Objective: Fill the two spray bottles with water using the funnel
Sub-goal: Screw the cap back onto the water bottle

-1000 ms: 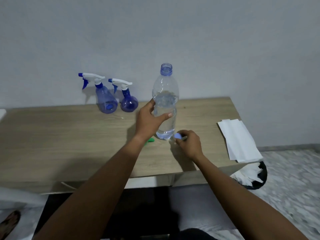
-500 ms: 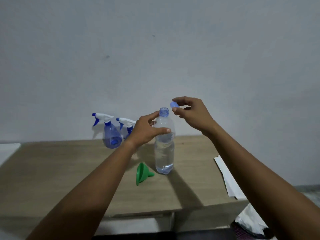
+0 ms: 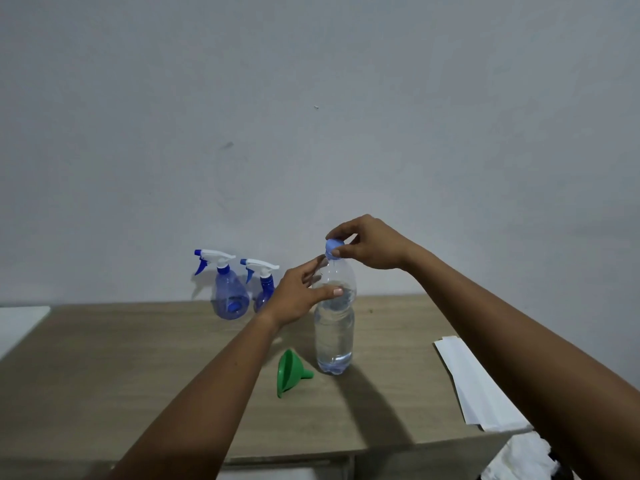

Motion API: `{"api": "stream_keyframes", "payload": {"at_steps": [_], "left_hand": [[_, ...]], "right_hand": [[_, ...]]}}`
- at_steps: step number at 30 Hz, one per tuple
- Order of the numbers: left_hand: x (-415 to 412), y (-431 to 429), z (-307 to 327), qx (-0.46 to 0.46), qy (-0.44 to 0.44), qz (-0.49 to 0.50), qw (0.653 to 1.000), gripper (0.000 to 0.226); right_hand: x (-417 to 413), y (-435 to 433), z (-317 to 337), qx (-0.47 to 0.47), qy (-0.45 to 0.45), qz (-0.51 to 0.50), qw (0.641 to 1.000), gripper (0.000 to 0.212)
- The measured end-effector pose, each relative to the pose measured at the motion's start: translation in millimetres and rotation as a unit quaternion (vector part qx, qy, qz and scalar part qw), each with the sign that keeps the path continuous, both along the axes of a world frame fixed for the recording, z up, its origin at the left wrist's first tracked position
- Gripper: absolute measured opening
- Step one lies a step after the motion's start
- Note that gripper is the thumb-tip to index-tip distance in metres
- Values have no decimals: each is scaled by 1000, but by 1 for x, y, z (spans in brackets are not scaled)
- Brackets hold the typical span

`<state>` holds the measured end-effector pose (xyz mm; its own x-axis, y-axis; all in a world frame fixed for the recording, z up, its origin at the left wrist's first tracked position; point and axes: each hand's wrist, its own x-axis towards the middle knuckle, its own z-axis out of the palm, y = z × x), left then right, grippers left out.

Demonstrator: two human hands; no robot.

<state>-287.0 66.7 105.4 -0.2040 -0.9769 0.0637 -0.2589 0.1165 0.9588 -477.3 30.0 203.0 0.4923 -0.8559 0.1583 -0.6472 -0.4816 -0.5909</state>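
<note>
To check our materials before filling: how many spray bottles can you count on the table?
2. One spray bottle stands at the back of the table by the wall; the second spray bottle stands just right of it, partly behind the left hand. No others show.

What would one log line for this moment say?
left hand grips clear plastic water bottle | right hand pinches light-blue cap at its mouth | green plastic funnel lies on wooden table

On the table (image 3: 138, 358) the funnel (image 3: 289, 374) lies just left of the water bottle (image 3: 334, 337), spray bottles (image 3: 227, 296) behind, paper sheets (image 3: 474, 386) right.
</note>
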Motion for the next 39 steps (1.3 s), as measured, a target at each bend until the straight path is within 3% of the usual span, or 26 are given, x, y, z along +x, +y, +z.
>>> {"api": "stream_keyframes", "payload": {"at_steps": [5, 13, 16, 21, 36, 39], "left_hand": [[-1, -1, -6, 6, 29, 4, 1000, 84], [-1, -3, -10, 0, 46, 8, 999, 79], [-2, -2, -10, 5, 51, 6, 999, 80], [-2, -1, -11, 8, 55, 3, 998, 81], [-3, -1, -12, 14, 61, 11, 998, 81], [0, 0, -12, 9, 54, 12, 998, 82]], "right_hand": [[-1, -5, 4, -15, 30, 7, 999, 22], [10, -5, -7, -117, 65, -59, 989, 27], [9, -5, -3, -104, 96, -46, 989, 31], [1, -11, 16, 0, 105, 34, 994, 24], [15, -9, 21, -106, 269, 28, 957, 36], [20, -8, 23, -100, 277, 34, 955, 30]]}}
